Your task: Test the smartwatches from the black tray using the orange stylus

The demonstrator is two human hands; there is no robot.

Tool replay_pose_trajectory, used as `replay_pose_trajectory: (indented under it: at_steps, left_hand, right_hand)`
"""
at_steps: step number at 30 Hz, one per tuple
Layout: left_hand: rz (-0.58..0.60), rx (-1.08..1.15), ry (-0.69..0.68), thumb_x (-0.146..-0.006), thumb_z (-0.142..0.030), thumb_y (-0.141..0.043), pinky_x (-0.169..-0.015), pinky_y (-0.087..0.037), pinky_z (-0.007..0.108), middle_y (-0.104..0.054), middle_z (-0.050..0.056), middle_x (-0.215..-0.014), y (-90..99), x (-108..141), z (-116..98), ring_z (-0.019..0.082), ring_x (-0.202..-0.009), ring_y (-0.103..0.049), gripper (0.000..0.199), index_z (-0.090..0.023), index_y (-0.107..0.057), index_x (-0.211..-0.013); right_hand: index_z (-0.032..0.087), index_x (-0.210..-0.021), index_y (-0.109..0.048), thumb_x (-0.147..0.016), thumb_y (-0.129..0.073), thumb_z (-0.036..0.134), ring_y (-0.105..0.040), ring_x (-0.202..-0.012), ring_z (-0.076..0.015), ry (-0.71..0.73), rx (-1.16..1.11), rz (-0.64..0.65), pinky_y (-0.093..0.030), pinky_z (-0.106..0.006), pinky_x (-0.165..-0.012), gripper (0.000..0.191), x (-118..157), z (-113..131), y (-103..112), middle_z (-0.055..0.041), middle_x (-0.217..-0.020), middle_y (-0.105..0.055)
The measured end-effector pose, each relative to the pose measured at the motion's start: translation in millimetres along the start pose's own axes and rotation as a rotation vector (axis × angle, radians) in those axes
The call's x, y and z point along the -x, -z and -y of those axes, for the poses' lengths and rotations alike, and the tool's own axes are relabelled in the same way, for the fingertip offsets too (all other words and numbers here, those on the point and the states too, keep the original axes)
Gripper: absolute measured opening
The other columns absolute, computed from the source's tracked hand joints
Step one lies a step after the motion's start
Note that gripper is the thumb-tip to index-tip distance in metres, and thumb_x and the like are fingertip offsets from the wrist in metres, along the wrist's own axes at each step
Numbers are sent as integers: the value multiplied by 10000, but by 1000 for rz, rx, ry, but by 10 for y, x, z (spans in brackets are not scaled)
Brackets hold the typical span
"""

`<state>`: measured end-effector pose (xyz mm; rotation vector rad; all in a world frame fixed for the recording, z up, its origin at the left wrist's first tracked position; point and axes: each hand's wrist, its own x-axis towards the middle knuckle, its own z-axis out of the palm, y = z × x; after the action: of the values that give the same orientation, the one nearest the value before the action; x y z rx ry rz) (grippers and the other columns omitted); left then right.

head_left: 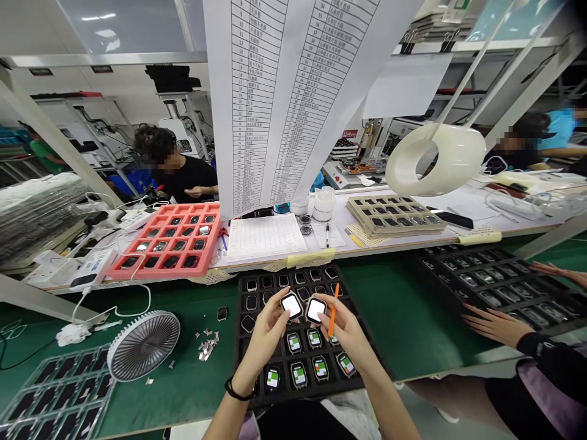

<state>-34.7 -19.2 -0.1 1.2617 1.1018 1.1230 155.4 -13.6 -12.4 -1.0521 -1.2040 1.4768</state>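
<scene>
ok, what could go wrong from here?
1. The left hand holds the left watch and the right hand the right watch, close together; they could knock.
2. Both are above the black tray, so a slip might drop one onto the watches in it.
3. The right hand also has an orange stick beside its watch; it could scuff the lit screen.

Watches in watch tray. Fan left of watch tray, small bits between. Paper behind watch tray, on shelf. Second tray right.
</scene>
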Motion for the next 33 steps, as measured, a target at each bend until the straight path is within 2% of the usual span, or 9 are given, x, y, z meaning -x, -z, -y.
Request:
replay_pose_trajectory:
  at_steps: [2, 5, 9, 12, 15, 18, 24, 27, 33]
  left_hand:
    - [-33, -22, 12, -877, -496, -532, -514, -385, 241, -581, 18, -741, 7, -6, -4, 98, -521, -422, 514, -189, -538, -1288]
    - [-54, -42, 23, -862, -518, -540, -487, -357, 236, -575, 8, -675, -1, -5, -38, 88, -483, -378, 468, -171, -635, -1162]
    - [-67, -67, 20, -851, -519, -555, -489, -373, 235, -617, 30, -676, -27, -9, -64, 118, -524, -456, 404, -169, -701, -990]
    - [-57, -71, 17, -853, -504, -562, -544, -416, 249, -658, 58, -754, -35, -18, -50, 165, -646, -552, 371, -172, -703, -940]
    - [-29, -68, 31, -854, -498, -562, -574, -442, 262, -673, 69, -837, -34, -18, -38, 167, -671, -565, 370, -170, -683, -974]
    - [30, -58, 48, -855, -473, -573, -613, -478, 274, -667, 75, -922, -31, -2, -37, 151, -668, -556, 390, -177, -634, -1101]
    - [72, -56, 34, -818, -403, -644, -692, -495, 293, -612, 111, -1116, -34, 16, -18, 181, -801, -582, 465, -198, -548, -1224]
    - [45, -53, 35, -820, -419, -636, -648, -478, 274, -617, 82, -984, -34, -1, 3, 169, -753, -564, 428, -188, -569, -1174]
    - [-53, -52, 31, -840, -522, -566, -546, -410, 233, -585, 28, -781, -40, -27, 13, 134, -632, -495, 373, -171, -630, -946]
  right_hand:
    - [255, -1109, -621, -842, -615, 451, -585, -602, -145, 4, -1, -27, -485, -286, -542, 331, -10, -4, -2, -26, -888, -597]
    - [240, -995, -658, -822, -626, 481, -553, -525, -133, -6, -6, -60, -406, -258, -439, 298, -25, 3, -12, -13, -796, -586]
    - [220, -879, -671, -790, -643, 523, -484, -440, -115, -7, 1, -86, -352, -250, -392, 317, -40, 17, -30, 12, -648, -543]
    - [217, -870, -675, -799, -632, 525, -474, -445, -110, 0, 18, -76, -352, -246, -389, 319, -46, 14, -32, -1, -674, -561]
    - [219, -880, -678, -803, -628, 522, -488, -477, -116, -2, 38, -75, -364, -243, -392, 317, -47, 14, -27, -12, -726, -568]
    - [238, -954, -674, -805, -636, 501, -458, -485, -101, -13, 35, -59, -415, -247, -423, 305, -38, 20, -25, -4, -771, -551]
    - [257, -1046, -651, -776, -687, 451, -506, -627, -124, -5, 9, -39, -541, -279, -598, 334, -15, 3, -26, -25, -922, -571]
    - [255, -1029, -657, -798, -659, 463, -485, -582, -112, 2, 19, -44, -521, -266, -540, 310, -20, 2, -29, -24, -899, -561]
    - [232, -887, -670, -802, -608, 547, -426, -456, -110, -2, 52, -90, -430, -263, -425, 333, -48, 24, -51, 9, -663, -527]
